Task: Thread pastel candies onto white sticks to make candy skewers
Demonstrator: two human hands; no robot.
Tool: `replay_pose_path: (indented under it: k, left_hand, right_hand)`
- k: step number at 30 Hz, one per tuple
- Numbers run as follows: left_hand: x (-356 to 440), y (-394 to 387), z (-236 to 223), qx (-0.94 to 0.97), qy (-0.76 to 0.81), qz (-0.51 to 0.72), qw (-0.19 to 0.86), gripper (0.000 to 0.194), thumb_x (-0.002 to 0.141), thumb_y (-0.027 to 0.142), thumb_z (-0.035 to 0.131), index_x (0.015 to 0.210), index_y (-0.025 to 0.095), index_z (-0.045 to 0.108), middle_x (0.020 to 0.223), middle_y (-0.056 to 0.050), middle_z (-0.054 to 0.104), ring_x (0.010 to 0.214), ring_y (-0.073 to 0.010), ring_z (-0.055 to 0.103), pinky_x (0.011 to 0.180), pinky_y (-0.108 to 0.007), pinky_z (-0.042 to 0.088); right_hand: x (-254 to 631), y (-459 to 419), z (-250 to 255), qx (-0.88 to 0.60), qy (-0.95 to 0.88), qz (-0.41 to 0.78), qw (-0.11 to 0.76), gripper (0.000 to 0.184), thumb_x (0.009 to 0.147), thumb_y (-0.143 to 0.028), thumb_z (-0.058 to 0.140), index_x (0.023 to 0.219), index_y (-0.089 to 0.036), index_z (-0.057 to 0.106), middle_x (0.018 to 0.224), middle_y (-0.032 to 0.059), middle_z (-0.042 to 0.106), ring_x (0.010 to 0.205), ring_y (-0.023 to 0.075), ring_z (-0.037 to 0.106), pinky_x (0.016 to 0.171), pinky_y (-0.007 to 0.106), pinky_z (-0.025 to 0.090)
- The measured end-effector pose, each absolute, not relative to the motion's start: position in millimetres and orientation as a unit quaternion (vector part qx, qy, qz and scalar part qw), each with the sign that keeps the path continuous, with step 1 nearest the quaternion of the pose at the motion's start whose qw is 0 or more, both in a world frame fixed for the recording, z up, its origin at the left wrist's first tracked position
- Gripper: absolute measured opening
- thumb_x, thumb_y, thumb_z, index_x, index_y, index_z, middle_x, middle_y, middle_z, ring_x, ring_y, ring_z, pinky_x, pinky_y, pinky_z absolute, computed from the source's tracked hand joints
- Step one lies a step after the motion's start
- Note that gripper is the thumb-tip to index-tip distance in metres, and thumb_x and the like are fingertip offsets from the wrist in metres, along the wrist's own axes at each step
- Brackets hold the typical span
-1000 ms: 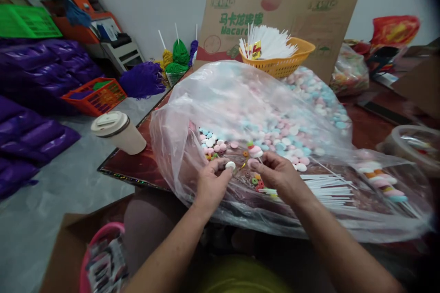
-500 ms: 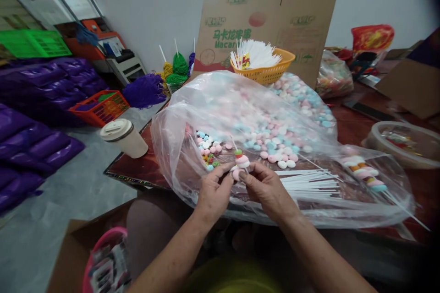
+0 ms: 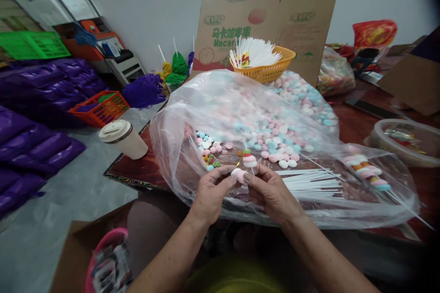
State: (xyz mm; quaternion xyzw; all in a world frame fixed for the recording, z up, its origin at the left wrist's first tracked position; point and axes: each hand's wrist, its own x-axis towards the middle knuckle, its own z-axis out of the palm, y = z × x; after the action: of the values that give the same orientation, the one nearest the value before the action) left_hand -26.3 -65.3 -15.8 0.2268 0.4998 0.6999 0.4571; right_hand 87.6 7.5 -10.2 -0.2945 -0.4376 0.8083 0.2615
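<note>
My left hand (image 3: 213, 192) pinches a pink-and-white marshmallow (image 3: 239, 175) between thumb and fingers. The thumb of my right hand (image 3: 273, 192) presses on the marshmallow's pink side. Just above, a marshmallow skewer (image 3: 250, 161) stands nearly upright at my right fingers, bearing a green and a red piece over a pink-and-white marshmallow. Its lower stick is hidden by my fingers. A thin yellow strip shows beside the skewer. Beyond my hands, loose pastel marshmallows (image 3: 275, 144) and small colored candies (image 3: 210, 160) lie on clear plastic (image 3: 172, 146).
White sticks (image 3: 312, 183) lie right of my hands, near a finished-looking skewer (image 3: 367, 171). A yellow basket (image 3: 264, 73) of sticks stands before a cardboard box (image 3: 261, 13). A lidded cup (image 3: 123, 138) sits at the left table edge; a clear tub (image 3: 381, 146) is at right.
The skewer has shifted slightly right and up. The marshmallow between my hands has turned, showing white on the left and pink on the right. My hands stay close together.
</note>
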Motion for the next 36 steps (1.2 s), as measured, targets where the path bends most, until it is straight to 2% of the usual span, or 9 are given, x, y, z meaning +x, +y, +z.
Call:
replay_pose_path:
  k: [3,7,11,17,21,25,31,34,36]
  left_hand:
    - [-26,-64,-19,0.227,0.570,0.723,0.317,0.019,0.067,0.027,0.070,0.083,0.017,0.068,0.079,-0.002,0.068,0.075,-0.0152,0.062,0.077,-0.030,0.050]
    - [-21,-67,-22,0.385,0.638,0.646,0.166,0.017,0.070,0.020,0.065,0.086,0.021,0.071,0.092,-0.003,0.069,0.088,-0.0172,0.061,0.087,-0.027,0.046]
    - [-22,-66,-20,0.353,0.646,0.644,0.208,0.018,0.072,0.022,0.064,0.089,0.020,0.070,0.090,-0.004,0.069,0.085,-0.0168,0.062,0.084,-0.027,0.047]
    - [-22,-62,-18,0.172,0.519,0.733,0.405,0.015,0.065,0.023,0.070,0.077,0.015,0.065,0.073,0.000,0.067,0.067,-0.0130,0.061,0.067,-0.029,0.054]
    - [-18,-66,-21,0.209,0.560,0.710,0.372,0.018,0.069,0.026,0.068,0.082,0.014,0.066,0.074,-0.001,0.067,0.067,-0.0126,0.061,0.065,-0.027,0.054]
    - [-14,-71,-21,0.299,0.600,0.664,0.330,0.022,0.074,0.029,0.063,0.091,0.015,0.067,0.086,-0.004,0.068,0.075,-0.0138,0.062,0.070,-0.024,0.053]
    - [-18,-69,-22,0.336,0.588,0.637,0.369,0.028,0.067,0.023,0.070,0.094,0.016,0.067,0.080,-0.002,0.068,0.068,-0.0121,0.061,0.064,-0.022,0.052]
    - [-25,-66,-25,0.277,0.583,0.663,0.380,0.026,0.064,0.025,0.072,0.087,0.014,0.068,0.074,-0.002,0.067,0.062,-0.0113,0.061,0.061,-0.022,0.052]
    - [-30,-64,-27,0.215,0.572,0.692,0.384,0.026,0.062,0.027,0.073,0.084,0.013,0.067,0.070,-0.001,0.066,0.059,-0.0112,0.060,0.059,-0.024,0.052]
  right_hand:
    - [85,6,-12,-0.338,-0.415,0.790,0.298,0.034,0.063,-0.037,0.072,0.070,-0.019,0.045,0.042,-0.0126,0.031,0.033,0.0008,0.018,0.032,0.015,0.012]
    - [76,1,-13,-0.338,-0.369,0.813,0.299,0.036,0.062,-0.039,0.072,0.071,-0.019,0.043,0.047,-0.0117,0.038,0.032,0.0002,0.020,0.031,0.014,0.013]
    - [74,-3,-9,-0.295,-0.335,0.851,0.277,0.032,0.063,-0.033,0.073,0.074,-0.018,0.047,0.052,-0.0105,0.042,0.034,-0.0003,0.022,0.032,0.014,0.016]
    - [74,-5,-15,-0.288,-0.438,0.788,0.323,0.028,0.068,-0.033,0.070,0.085,-0.018,0.054,0.052,-0.0104,0.042,0.034,-0.0002,0.022,0.032,0.015,0.017]
    - [73,-7,-24,-0.301,-0.491,0.732,0.364,0.025,0.069,-0.034,0.069,0.078,-0.016,0.054,0.057,-0.0069,0.049,0.039,0.0006,0.031,0.035,0.014,0.023]
    - [72,-10,-23,-0.307,-0.400,0.782,0.368,0.031,0.068,-0.039,0.069,0.075,-0.019,0.046,0.044,-0.0126,0.037,0.031,0.0002,0.022,0.031,0.014,0.018]
    - [72,-9,-14,-0.319,-0.363,0.812,0.327,0.035,0.063,-0.039,0.072,0.076,-0.020,0.045,0.047,-0.0123,0.040,0.031,-0.0001,0.019,0.030,0.013,0.015]
    - [89,-6,-13,-0.324,-0.431,0.796,0.276,0.029,0.073,-0.044,0.062,0.076,-0.020,0.047,0.051,-0.0104,0.039,0.035,0.0014,0.020,0.033,0.015,0.017]
    - [108,-7,-14,-0.350,-0.551,0.709,0.267,0.027,0.080,-0.045,0.053,0.073,-0.019,0.049,0.053,-0.0076,0.040,0.040,0.0036,0.026,0.037,0.017,0.023]
